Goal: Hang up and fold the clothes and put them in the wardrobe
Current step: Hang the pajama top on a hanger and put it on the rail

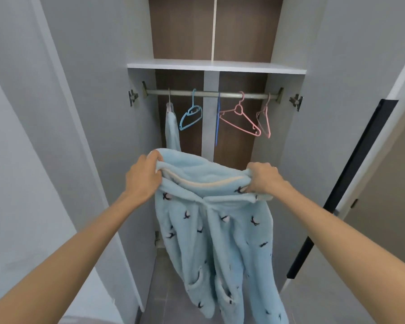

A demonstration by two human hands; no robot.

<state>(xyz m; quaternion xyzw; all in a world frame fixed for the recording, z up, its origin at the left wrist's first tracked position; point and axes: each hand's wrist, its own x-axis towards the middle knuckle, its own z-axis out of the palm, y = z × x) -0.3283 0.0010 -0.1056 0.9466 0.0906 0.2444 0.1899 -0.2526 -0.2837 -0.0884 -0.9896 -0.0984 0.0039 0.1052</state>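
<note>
Our left grip [143, 176] and right grip [262, 177] clutch the blue robe [211, 230] by its collar, mid-frame before the wardrobe [283, 148]; we should keep the shoulders level, then free one for the pink hanger [239, 110]

- Light-blue fleece garment [211, 242]: lower ends are running off the bottom edge.
- Left hand [143, 176]: fingertips are disappearing into the fabric's top fold.
- Right hand [264, 178]: fingers are curling under the collar, tips hidden.
- Hung blue garment [172, 129], at the left end of the rail [211, 94]: its lower part is hiding behind the fleece, and its hanger is showing only a hook.
- Dark-blue hanger [218, 118]: is hanging edge-on, shape unreadable.
- Upper compartment [182, 26]: is running past the top edge.
</note>
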